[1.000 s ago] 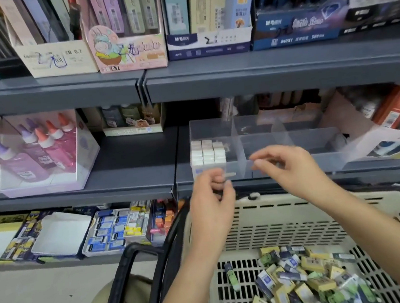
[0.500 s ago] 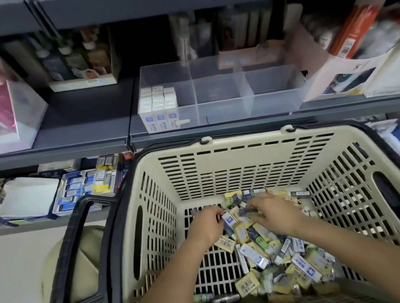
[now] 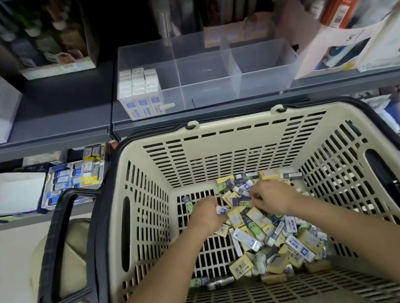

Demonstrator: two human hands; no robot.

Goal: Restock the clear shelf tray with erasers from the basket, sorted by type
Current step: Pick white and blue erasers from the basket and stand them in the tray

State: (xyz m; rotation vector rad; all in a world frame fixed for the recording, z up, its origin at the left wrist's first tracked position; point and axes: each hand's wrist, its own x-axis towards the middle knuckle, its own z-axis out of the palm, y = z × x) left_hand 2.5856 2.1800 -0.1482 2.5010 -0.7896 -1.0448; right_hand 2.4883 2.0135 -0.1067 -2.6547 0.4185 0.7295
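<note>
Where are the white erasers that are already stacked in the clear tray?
In the head view, the white erasers stand in the front-left compartment of the clear tray, on the grey shelf just above the basket.

Dark grey metal shelf [image 3: 58, 113] across 9 to 3 o'clock, boxed stock [image 3: 57, 68] at 11 o'clock, paper packs [image 3: 356, 39] at 2 o'clock, lower shelf [image 3: 13, 222] at 9 o'clock, pale glossy floor [image 3: 6, 288] at 8 o'clock, dim upper recess.
</note>
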